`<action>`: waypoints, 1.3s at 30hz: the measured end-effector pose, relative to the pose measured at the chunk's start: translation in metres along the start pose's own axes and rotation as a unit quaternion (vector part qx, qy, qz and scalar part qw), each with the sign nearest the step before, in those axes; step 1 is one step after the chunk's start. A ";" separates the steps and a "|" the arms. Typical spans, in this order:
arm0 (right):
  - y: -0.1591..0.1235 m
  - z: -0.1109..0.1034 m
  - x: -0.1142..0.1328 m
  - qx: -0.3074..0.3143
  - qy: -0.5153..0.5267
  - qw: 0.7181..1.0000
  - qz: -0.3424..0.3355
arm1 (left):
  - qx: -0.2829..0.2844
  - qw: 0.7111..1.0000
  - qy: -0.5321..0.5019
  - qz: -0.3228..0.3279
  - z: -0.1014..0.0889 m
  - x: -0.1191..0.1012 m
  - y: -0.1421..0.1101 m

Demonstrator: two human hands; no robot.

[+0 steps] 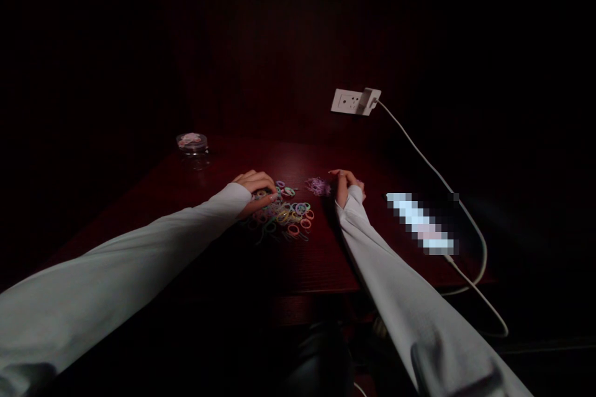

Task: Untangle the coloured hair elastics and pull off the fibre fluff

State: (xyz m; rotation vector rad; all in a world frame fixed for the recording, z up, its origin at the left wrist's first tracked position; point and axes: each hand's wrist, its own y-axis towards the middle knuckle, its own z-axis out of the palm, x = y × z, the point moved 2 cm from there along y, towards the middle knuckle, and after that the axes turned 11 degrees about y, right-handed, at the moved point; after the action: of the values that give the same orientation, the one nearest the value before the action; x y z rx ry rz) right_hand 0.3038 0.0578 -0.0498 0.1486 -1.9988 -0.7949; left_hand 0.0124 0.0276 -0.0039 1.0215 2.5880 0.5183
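Note:
A pile of small coloured rubber bands (288,216) lies on the dark red wooden table (316,260). My left hand (255,187) rests at the pile's left edge, fingers curled onto the bands; what they grip is too small to tell. My right hand (345,186) sits to the right of the pile with its fingers bent, touching a small clump of purple bands (318,185). Both arms wear pale long sleeves.
A small clear round container (192,142) stands at the back left of the table. A phone with a lit screen (421,223) lies to the right, its white cable (465,217) running to a wall socket with a charger (356,101). The room is very dark.

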 end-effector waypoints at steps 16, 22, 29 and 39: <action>-0.027 0.023 0.042 0.130 -0.102 0.983 -0.084 | 0.058 0.997 0.037 0.047 0.019 -0.003 -0.003; -0.027 0.033 0.042 0.189 -0.076 0.975 -0.085 | 0.047 0.998 0.021 0.043 0.012 -0.003 -0.001; -0.009 0.014 0.049 0.025 -0.158 0.974 0.163 | 0.080 0.996 0.031 0.033 0.008 -0.001 0.000; -0.017 0.011 0.063 0.081 -0.216 0.967 0.112 | 0.097 0.994 0.037 0.038 0.011 -0.002 -0.001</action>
State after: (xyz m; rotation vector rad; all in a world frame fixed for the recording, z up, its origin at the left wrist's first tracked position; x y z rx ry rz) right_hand 0.2574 0.0244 -0.0174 -0.1694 -2.4394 -0.5479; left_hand 0.0175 0.0283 -0.0133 1.1879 2.7157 0.3324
